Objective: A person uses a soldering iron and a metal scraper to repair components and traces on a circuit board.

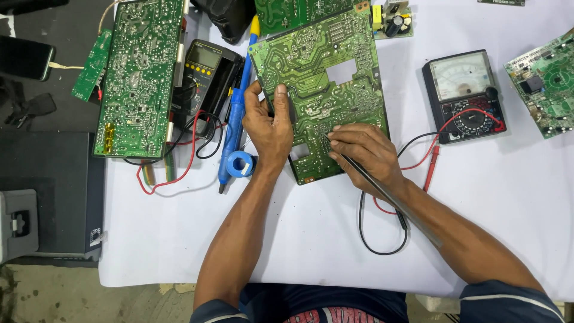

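A large green circuit board (335, 72) lies solder side up on the white table (490, 197). My left hand (268, 128) grips the board's left edge, thumb on top. My right hand (366, 152) rests on the board's lower right part and holds a thin black meter probe (382, 192) like a pen, its tip touching the solder side near the lower middle. The probe's black lead (382, 239) loops over the table below my wrist. A red probe (431, 167) lies loose on the table to the right.
An analog meter (465, 96) sits to the right with red and black leads. A blue soldering iron (236, 119) and solder roll (240, 164) lie left of the board. Further left are a digital meter (206, 78) and another green board (139, 78). More boards lie at the far right (547, 81) and top.
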